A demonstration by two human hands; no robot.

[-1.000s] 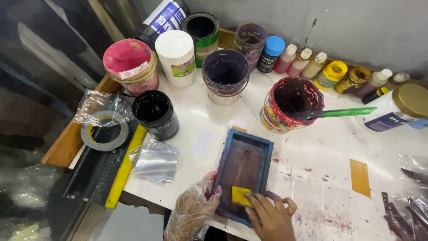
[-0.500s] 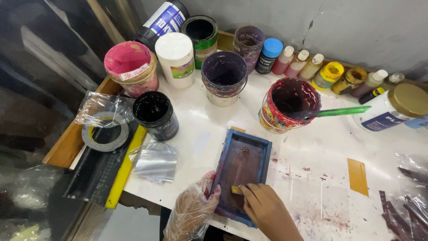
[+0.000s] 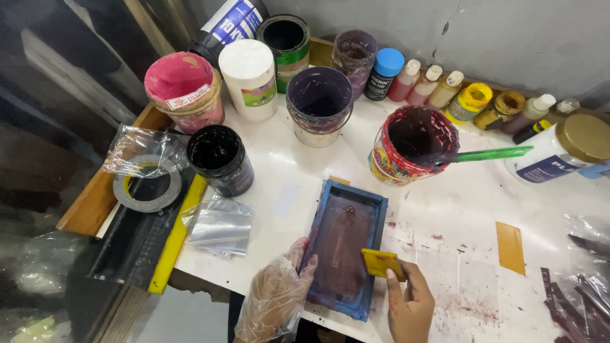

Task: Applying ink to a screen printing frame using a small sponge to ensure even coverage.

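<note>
A small blue-framed printing screen (image 3: 346, 251) lies flat on the white table (image 3: 445, 216), its mesh stained dark maroon. My left hand (image 3: 276, 295), in a clear plastic glove, presses on the frame's near left edge. My bare right hand (image 3: 410, 305) holds a small yellow squeegee card (image 3: 382, 263) lifted just off the frame's right edge, its face smeared with ink.
Open ink tubs stand behind: a maroon one with a green stick (image 3: 413, 143), a purple one (image 3: 319, 105), a black one (image 3: 219, 159), a pink one (image 3: 184, 89). Small bottles (image 3: 457, 95) line the wall. A tape roll (image 3: 147, 184) and plastic bags (image 3: 222, 225) lie left.
My right hand drew the yellow card back along the mesh, then lifted it to the frame's right edge. The gloved left hand stayed on the frame.
</note>
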